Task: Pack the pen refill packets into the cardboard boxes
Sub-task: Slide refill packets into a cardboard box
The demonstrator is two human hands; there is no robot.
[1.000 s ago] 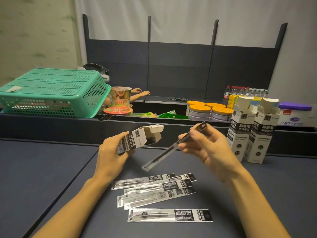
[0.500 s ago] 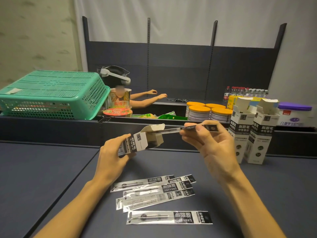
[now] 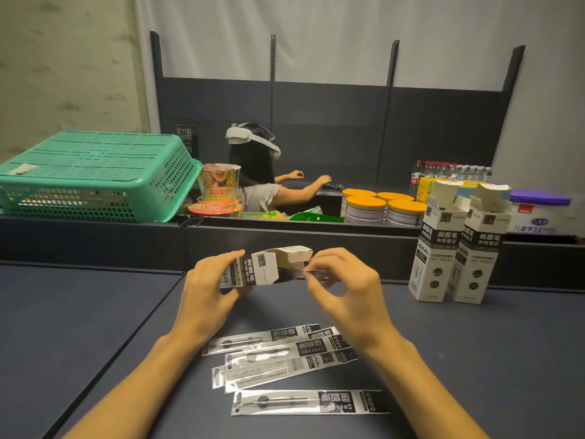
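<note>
My left hand (image 3: 205, 293) grips a black-and-white cardboard box (image 3: 259, 269), held on its side above the table with its open flap end pointing right. My right hand (image 3: 345, 283) pinches the tail of a clear pen refill packet (image 3: 311, 274) whose front part is inside the box mouth. Several more refill packets (image 3: 285, 353) lie fanned on the dark table below my hands, and one more packet (image 3: 311, 403) lies apart in front of them. Two other boxes (image 3: 459, 245) stand upright at the right with their top flaps open.
An upturned green basket (image 3: 95, 175) rests on the ledge at the back left. Cup noodles (image 3: 218, 193), orange-lidded tins (image 3: 383, 207), bottles (image 3: 449, 171) and a purple-lidded tub (image 3: 541, 212) line the shelf behind. Another person wearing a headset (image 3: 253, 139) works beyond it.
My right hand has turned the refill packet level and pushed it leftward into the box mouth, so only its tail shows. The person behind has risen into view.
</note>
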